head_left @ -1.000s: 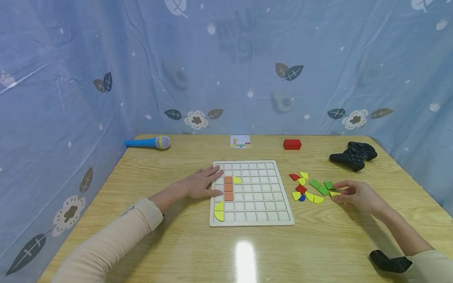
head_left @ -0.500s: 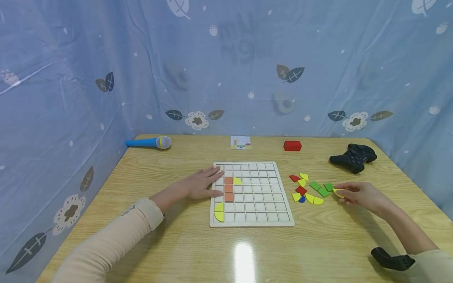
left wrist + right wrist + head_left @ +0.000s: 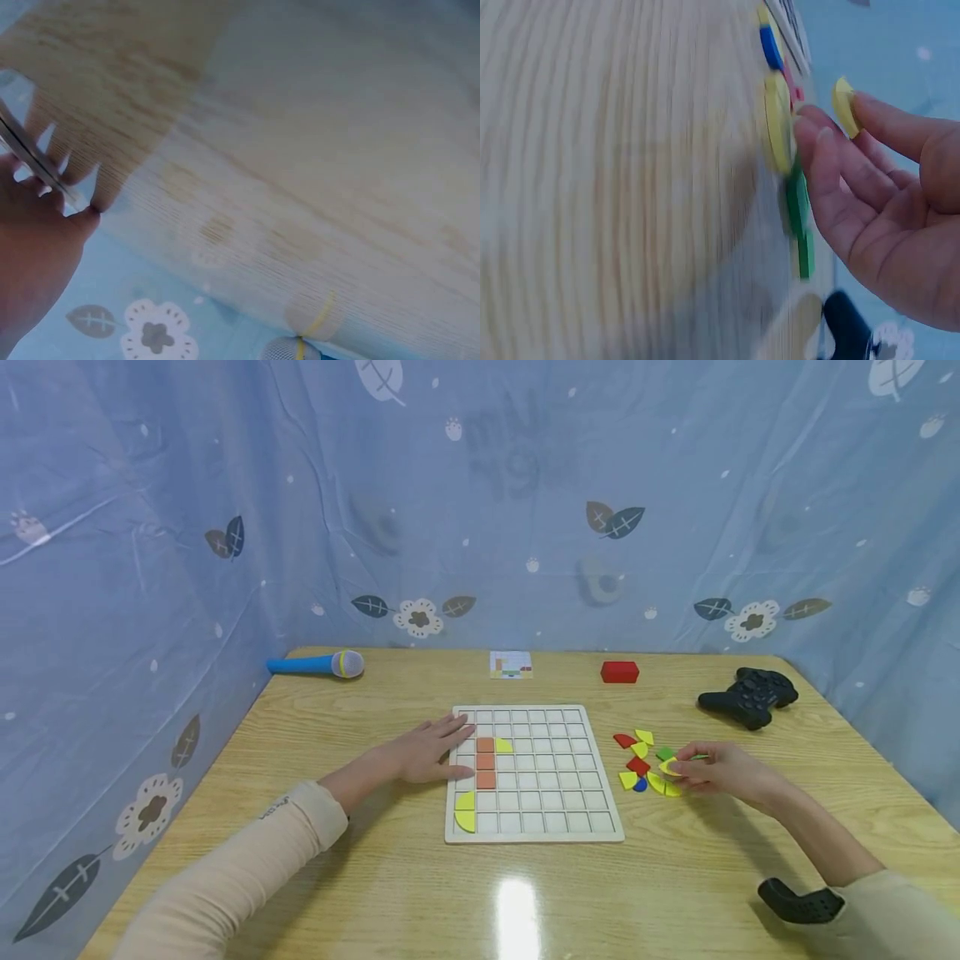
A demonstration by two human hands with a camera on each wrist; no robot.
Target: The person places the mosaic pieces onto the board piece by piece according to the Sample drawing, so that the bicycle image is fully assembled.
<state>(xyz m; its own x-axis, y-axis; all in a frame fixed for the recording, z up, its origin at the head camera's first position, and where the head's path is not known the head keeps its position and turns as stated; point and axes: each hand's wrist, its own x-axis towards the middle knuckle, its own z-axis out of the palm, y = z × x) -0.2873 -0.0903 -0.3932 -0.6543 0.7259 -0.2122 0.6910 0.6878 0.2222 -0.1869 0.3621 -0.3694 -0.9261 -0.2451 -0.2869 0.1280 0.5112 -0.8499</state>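
Observation:
A white grid board (image 3: pixel 536 837) lies on the table, holding a column of orange squares (image 3: pixel 486 762), a yellow quarter-circle (image 3: pixel 503 746) beside the top one, and two yellow pieces (image 3: pixel 465 811) at lower left. My left hand (image 3: pixel 423 752) rests on the board's left edge with fingers extended. Between thumb and fingers, my right hand (image 3: pixel 731 774) pinches a yellow quarter-circle tile (image 3: pixel 844 107), raised above the loose tiles. Those include a red square (image 3: pixel 638 766), a blue piece (image 3: pixel 640 785), yellow pieces (image 3: pixel 627 781) and green squares (image 3: pixel 665 753), some partly hidden by the hand.
Behind the board lies a small printed card (image 3: pixel 511 665). A red block (image 3: pixel 619 672) and a black game controller (image 3: pixel 750 697) sit at the back right; a blue toy microphone (image 3: pixel 317 664) lies at the back left. Patterned blue cloth (image 3: pixel 480 527) hangs behind the table.
My right hand has picked up the yellow quarter-circle tile from beside the green squares and carried it left over the other loose tiles. The left hand stays on the board.

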